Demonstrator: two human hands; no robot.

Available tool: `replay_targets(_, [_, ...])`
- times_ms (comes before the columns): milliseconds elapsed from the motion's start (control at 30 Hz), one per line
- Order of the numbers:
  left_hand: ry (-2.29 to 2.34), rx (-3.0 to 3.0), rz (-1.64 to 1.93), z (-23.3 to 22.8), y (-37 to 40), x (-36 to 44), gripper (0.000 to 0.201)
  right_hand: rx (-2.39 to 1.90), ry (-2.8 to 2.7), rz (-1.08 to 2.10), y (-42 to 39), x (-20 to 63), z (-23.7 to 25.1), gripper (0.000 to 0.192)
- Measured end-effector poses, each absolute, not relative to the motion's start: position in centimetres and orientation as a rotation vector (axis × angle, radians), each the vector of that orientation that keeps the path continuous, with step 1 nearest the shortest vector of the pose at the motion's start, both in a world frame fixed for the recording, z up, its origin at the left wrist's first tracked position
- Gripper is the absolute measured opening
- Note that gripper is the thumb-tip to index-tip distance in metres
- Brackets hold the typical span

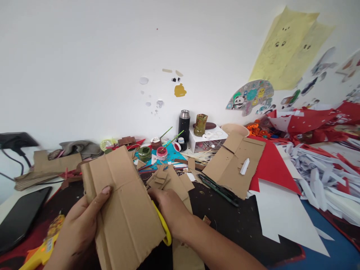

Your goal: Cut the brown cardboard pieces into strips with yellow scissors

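- Currently left hand (80, 221) is gripping cardboard sheet (123, 210), thumb on top, long axis running away, tilted slightly left.
- Right hand (168, 210) is closing around yellow scissors (164, 228) at the sheet's right edge.

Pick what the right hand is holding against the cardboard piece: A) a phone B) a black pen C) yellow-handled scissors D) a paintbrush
C: the right hand grips yellow-handled scissors at the edge of the cardboard piece, which the left hand holds up.

no readable words or numbers anywhere, stickers (250, 96) on the wall right of the black flask (184, 125) show only cartoon pictures, print too small to read
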State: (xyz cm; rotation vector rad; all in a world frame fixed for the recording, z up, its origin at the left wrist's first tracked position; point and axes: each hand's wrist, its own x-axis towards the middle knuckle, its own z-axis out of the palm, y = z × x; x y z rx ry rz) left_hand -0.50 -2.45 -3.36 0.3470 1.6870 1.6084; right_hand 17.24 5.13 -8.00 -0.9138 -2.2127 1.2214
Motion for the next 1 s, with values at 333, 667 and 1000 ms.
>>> replay_targets(333, [1.74,0.419,1.545,-3.1,-2.7,-0.7,0.056,-0.919,-2.242,1.222,5.0,17.6,-7.4,0.033])
replay_targets(667, [1.693,0.415,1.51,-3.4,-3.0,1.0,0.05,-1.03,-2.156,1.236,5.5,17.4,-7.6,0.027])
replay_targets(1000, [1.706,0.417,1.523,-3.9,-3.1,1.3,0.045,-0.998,-2.153,1.185,5.7,17.3,-8.3,0.026])
